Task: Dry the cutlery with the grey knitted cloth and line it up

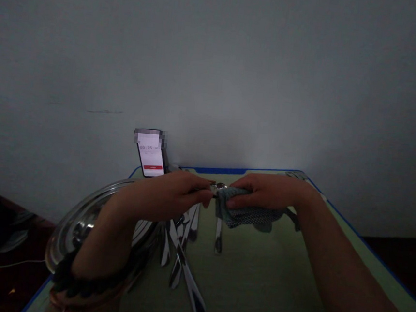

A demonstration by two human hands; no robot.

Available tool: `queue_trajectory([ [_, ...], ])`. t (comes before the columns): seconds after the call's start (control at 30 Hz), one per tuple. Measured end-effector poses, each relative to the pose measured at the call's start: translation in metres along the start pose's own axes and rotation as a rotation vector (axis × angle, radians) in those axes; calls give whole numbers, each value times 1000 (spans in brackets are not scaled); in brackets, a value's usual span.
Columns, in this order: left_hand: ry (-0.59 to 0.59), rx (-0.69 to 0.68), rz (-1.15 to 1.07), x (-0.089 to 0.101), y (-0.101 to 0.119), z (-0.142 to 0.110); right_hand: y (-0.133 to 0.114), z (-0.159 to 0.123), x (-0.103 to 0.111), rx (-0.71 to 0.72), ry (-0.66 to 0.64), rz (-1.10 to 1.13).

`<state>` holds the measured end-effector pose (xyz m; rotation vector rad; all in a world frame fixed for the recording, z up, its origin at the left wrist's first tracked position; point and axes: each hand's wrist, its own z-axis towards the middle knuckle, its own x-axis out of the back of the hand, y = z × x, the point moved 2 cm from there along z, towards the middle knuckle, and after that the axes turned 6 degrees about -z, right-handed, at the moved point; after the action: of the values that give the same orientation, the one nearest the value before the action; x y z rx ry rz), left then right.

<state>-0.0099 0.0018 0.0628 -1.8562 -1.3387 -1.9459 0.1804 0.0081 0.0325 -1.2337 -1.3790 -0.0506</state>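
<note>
My left hand (190, 189) is closed, its thumb and fingertips pinching a shiny metal piece of cutlery (214, 189) whose kind I cannot make out. Close by on the right, my right hand (263, 192) grips a grey-green checked cloth (244, 215), which is bunched against the metal piece. Below the hands, a cutlery handle (218, 239) lies on the table; its other end is hidden. Left of it, several table knives and other cutlery handles (187, 270) lie crossed in a loose pile.
A round steel tray (67, 226) with metal pieces in it stands at left, partly behind my left forearm. A phone (151, 158) showing a timer leans near the wall. Forks (296, 175) lie at the far right corner of the blue-edged table (255, 281).
</note>
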Motion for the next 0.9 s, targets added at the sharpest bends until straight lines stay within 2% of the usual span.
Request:
queue_trajectory([
  [0.17,-2,-30,-22,-1,4,1,13,-23,13,-117,37,134],
  [0.53,42,43,-30,2,-4,-4,33,-38,21,-135,124,118],
  [0.77,131,38,-20,9,-8,-8,24,-26,21,-6,293,79],
  [0.9,116,-4,-8,7,0,-5,11,-15,16,67,233,140],
])
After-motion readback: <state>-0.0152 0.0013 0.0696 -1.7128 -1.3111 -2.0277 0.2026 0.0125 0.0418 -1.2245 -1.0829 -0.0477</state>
